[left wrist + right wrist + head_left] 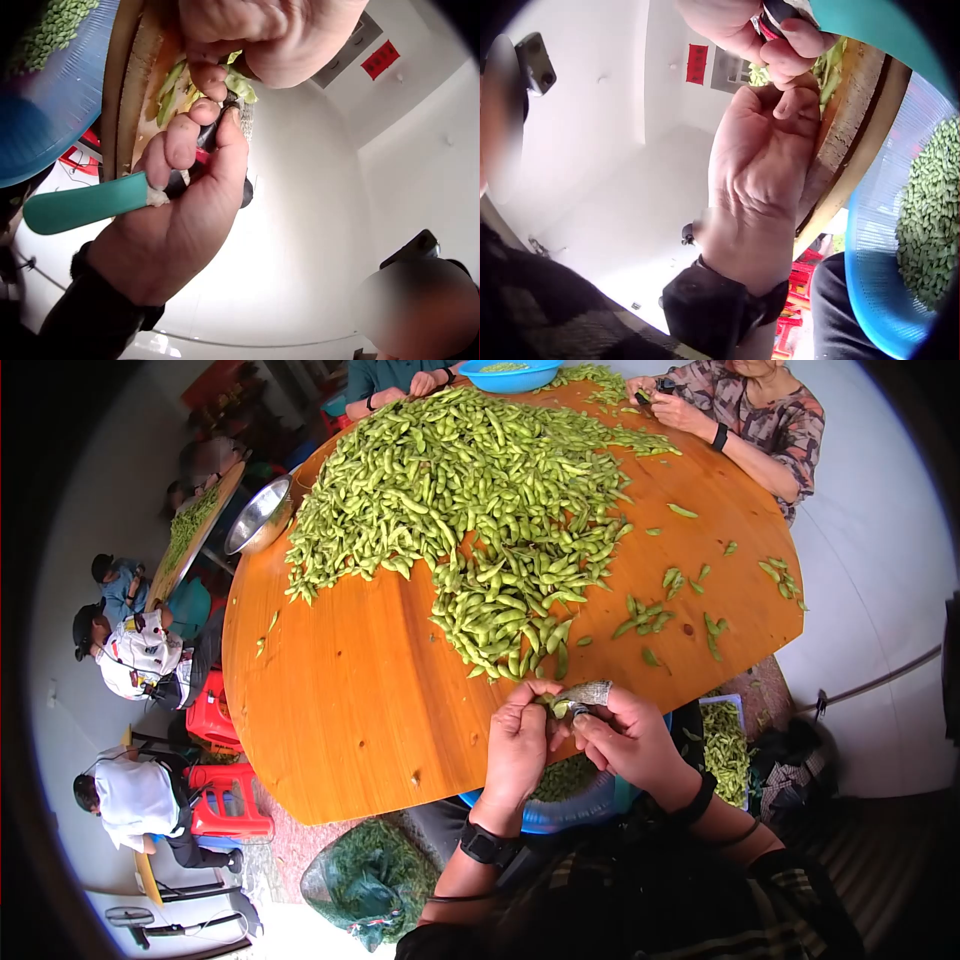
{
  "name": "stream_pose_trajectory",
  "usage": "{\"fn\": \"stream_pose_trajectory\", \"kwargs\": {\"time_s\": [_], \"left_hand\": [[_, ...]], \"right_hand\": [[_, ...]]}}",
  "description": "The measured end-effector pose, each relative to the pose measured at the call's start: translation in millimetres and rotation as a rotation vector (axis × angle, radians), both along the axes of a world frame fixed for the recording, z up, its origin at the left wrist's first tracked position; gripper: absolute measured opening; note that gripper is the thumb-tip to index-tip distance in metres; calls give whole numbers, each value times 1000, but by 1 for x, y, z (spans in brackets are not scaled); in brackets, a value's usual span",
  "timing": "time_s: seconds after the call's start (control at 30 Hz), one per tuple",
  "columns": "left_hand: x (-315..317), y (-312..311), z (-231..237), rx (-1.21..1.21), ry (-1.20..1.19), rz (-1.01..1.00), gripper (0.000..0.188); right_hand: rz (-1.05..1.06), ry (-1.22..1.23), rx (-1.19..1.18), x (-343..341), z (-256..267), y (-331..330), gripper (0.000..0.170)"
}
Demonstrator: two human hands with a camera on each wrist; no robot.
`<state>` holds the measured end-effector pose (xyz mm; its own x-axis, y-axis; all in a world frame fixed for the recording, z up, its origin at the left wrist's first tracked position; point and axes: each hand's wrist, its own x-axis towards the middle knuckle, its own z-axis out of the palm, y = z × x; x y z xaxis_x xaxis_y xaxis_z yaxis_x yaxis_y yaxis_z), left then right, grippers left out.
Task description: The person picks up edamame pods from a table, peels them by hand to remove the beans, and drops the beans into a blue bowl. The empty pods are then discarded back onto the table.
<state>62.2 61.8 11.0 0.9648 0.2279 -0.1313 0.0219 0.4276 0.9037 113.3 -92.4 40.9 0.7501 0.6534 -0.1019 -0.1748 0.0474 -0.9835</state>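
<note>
Over the near table edge both hands meet around a pale green soybean pod (560, 709), which looks split. My left hand (515, 745) pinches the pod between thumb and fingers. A teal-handled tool (86, 204) lies in the grip of my right hand (640, 745); its working end is hidden by fingers. Black and red bits show between those fingers, and a grey knitted cover (590, 693) sits by the index finger. Beneath the hands is a blue basket (866, 255) with many shelled green beans (934, 210). A large heap of pods (450, 490) lies on the table.
The wooden table (330, 700) has loose pods at its right. A metal bowl (260, 515) and a blue basin (515, 376) stand at its edges. Two people sit opposite. A pod-filled crate (728, 745) is to the right; a green net bag (370, 880) lies on the floor.
</note>
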Motion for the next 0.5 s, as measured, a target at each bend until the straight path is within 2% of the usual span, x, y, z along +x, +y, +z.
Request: {"fn": "stream_pose_trajectory", "kwargs": {"time_s": [0.07,0.13,0.27,0.37,0.43,0.5], "left_hand": [[-1,-1,0,18,-21,-3,25],[-1,-4,15,87,99,-12,28],[-2,-3,12,106,-9,-57,29],[-1,-3,14,91,8,-52,28],[0,-3,11,-11,-13,-42,29],[-1,-3,12,11,8,-47,29]], "right_hand": [[3,34,23,2,3,-1,17],[-13,26,27,3,2,-2,16],[-25,10,28,4,-4,-5,16],[-35,88,70,5,4,-5,16],[-26,83,72,5,2,-5,16],[-19,76,74,5,1,-5,17]]}}
